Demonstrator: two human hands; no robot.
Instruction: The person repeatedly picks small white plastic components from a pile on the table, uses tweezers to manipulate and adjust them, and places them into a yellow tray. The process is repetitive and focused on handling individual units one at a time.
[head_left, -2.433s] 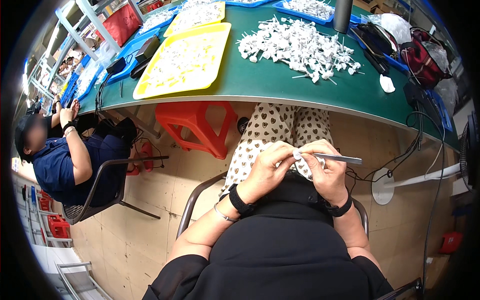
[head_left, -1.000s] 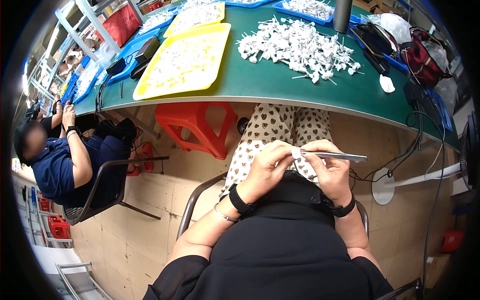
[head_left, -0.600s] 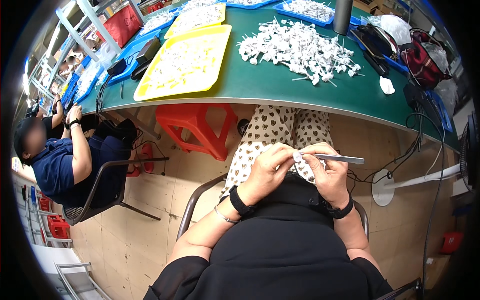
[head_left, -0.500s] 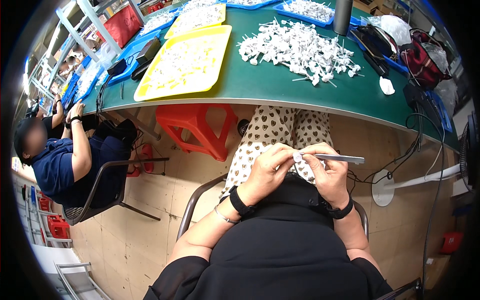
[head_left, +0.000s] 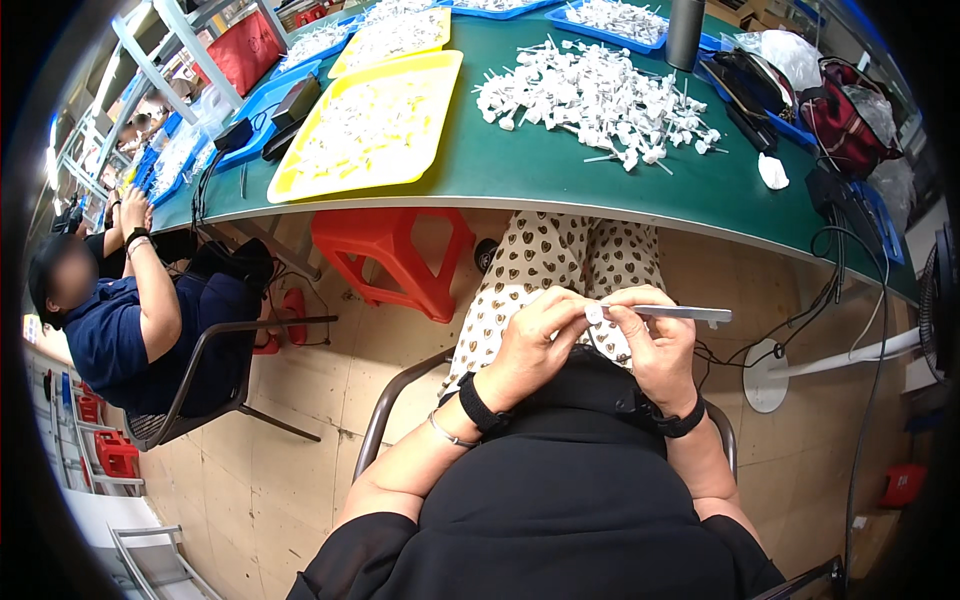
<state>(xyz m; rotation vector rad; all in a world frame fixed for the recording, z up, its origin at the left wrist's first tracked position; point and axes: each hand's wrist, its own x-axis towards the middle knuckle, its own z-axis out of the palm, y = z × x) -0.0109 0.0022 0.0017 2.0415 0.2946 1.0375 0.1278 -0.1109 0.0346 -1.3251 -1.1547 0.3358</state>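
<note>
Head view, looking down: just right of the frame's centre, we find a small, rounded, white, apparently plastic piece (head_left: 594, 313) between the fingertips of the two hands. The left hand (head_left: 545, 332) pinches this piece between thumb and forefinger; the right hand (head_left: 658, 342) grips a slim, flat, grey, metallic-looking tool (head_left: 688, 313), whose free end projects toward the right of the frame. The right fingertips lie so near the piece that we cannot tell whether they also touch it, and the tool's inner end is hidden

In the upper middle of the frame, we note a loose heap of small white pieces with thin stems (head_left: 600, 100) on a green, smooth-topped table (head_left: 520, 185); to its left lies a shallow, bright yellow, plastic tray (head_left: 285, 188) of small pale parts

As to handling, we judge the held piece very light and fairly stiff, its smooth surface liable to turn or slip under a loose pinch. We would take it by the edges of its rounded part, sparing any slender stem, which could bend or snap. The tool seems rigid and thin; we would hold it by its flat sides, close to the inner end, for steadier control
</note>
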